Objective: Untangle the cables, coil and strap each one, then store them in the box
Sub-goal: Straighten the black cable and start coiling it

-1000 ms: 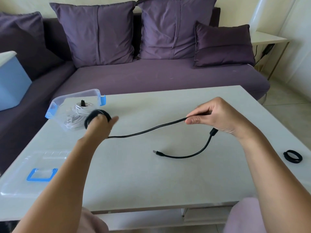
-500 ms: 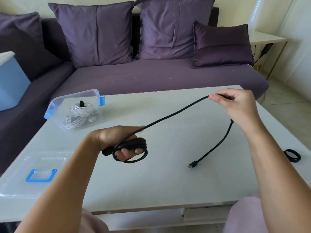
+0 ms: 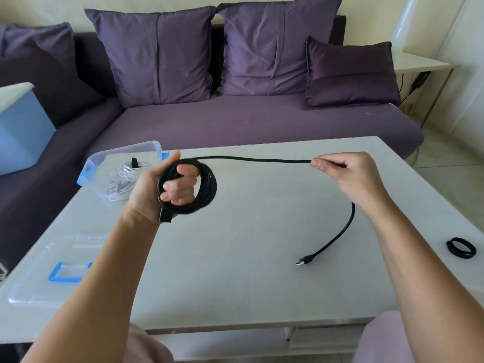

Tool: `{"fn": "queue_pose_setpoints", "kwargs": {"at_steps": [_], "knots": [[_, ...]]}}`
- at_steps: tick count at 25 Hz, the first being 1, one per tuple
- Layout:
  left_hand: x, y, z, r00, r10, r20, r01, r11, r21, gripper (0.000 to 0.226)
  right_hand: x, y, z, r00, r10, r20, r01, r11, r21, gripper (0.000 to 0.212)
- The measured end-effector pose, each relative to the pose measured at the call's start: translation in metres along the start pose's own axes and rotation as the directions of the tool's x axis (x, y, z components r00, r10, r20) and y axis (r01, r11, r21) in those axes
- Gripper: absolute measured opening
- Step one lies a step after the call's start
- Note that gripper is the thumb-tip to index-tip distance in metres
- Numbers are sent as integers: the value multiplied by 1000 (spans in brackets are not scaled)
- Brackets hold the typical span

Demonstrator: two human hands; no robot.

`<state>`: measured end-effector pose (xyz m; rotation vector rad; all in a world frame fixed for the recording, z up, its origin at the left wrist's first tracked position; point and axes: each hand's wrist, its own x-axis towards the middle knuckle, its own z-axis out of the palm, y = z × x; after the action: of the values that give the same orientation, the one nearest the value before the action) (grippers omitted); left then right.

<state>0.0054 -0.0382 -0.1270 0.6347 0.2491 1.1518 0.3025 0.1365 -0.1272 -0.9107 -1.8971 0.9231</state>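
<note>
Your left hand (image 3: 154, 189) has risen off the table (image 3: 248, 271); its fingers curl through the black cable (image 3: 209, 184) coil, just right of the box (image 3: 117, 152). Your right hand (image 3: 353, 176) pinches the straight run, further right of the box. Short tail left to wind; strapping likely follows.

Grips the coiled black cable (image 3: 211, 185) with the left hand (image 3: 153, 191), palm facing back (fingers (image 3: 180, 191) curled through the loops); pinches its straight run with the right hand (image 3: 351, 176), both forearms stretched forward.
</note>
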Motion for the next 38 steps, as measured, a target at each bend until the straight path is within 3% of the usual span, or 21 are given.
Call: {"fn": "queue_pose_setpoints", "kwargs": {"at_steps": [2, 3, 5, 7, 9, 10, 12, 14, 15, 16, 18, 19, 20, 21, 25, 27, 28, 30, 32, 35, 38], "knots": [[0, 2, -2, 971, 210, -110, -227, 958, -173, 36, -6, -3, 12, 991, -4, 133, 10, 999, -43, 13], [0, 3, -4, 925, 314, -215, -360, 904, -230, 29, -10, -5, 22, 976, -8, 217, 27, 996, -85, 13], [-1, 6, -10, 736, 467, -490, -610, 771, -182, 25, -20, -9, 43, 929, -30, 369, 90, 985, -144, 15], [2, 6, -15, 471, 553, -688, -725, 686, 55, 39, -30, -16, 60, 870, -43, 492, 141, 976, -164, 15], [6, 3, -17, 262, 602, -755, -660, 682, 315, 42, -41, -22, 73, 800, -29, 599, 176, 966, -189, 17], [8, 1, -18, 191, 618, -762, -555, 709, 436, 41, -46, -24, 77, 770, -10, 637, 179, 963, -202, 19], [10, -3, -19, 118, 671, -732, -176, 740, 649, 41, -55, -28, 84, 721, 18, 693, 183, 959, -215, 22], [14, -11, -18, 142, 758, -636, 290, 583, 759, 42, -63, -33, 88, 679, 13, 734, 219, 951, -220, 23], [16, -16, -19, 197, 800, -566, 471, 429, 770, 45, -65, -34, 90, 664, 4, 747, 241, 945, -220, 22], [17, -20, -20, 299, 818, -491, 613, 230, 756, 48, -67, -35, 91, 657, -4, 754, 259, 940, -221, 22], [18, -31, -23, 581, 700, -416, 752, -265, 604, 51, -65, -36, 89, 658, -28, 753, 293, 930, -221, 19], [20, -37, -24, 672, 597, -439, 735, -462, 497, 53, -64, -37, 87, 663, -42, 748, 308, 925, -221, 18], [23, -43, -22, 689, 530, -494, 724, -523, 449, 55, -62, -38, 84, 671, -55, 739, 318, 922, -221, 17], [26, -48, -20, 676, 491, -550, 735, -502, 456, 54, -60, -39, 80, 687, -68, 724, 324, 920, -220, 16], [39, -69, -12, 592, 309, -744, 803, -150, 577, 54, -43, -38, 59, 787, -165, 595, 340, 920, -195, 11], [39, -70, -1, 554, 109, -826, 823, 84, 563, 65, -33, -34, 46, 834, -168, 526, 297, 940, -170, 9], [38, -69, 3, 567, -6, -824, 815, 149, 559, 71, -29, -33, 40, 852, -158, 499, 270, 950, -159, 9], [37, -65, 11, 618, -228, -752, 784, 241, 572, 75, -22, -29, 30, 879, -136, 457, 216, 968, -127, 11], [34, -60, 17, 704, -367, -608, 711, 365, 602, 66, -17, -27, 23, 894, -112, 434, 155, 986, -64, 12], [28, -49, 23, 815, -436, -382, 579, 606, 545, 54, -17, -26, 25, 886, -103, 452, 117, 993, -3, 13], [24, -42, 21, 877, -438, -200, 477, 739, 476, 48, -19, -25, 30, 897, -93, 432, 100, 995, 5, 13]]}}
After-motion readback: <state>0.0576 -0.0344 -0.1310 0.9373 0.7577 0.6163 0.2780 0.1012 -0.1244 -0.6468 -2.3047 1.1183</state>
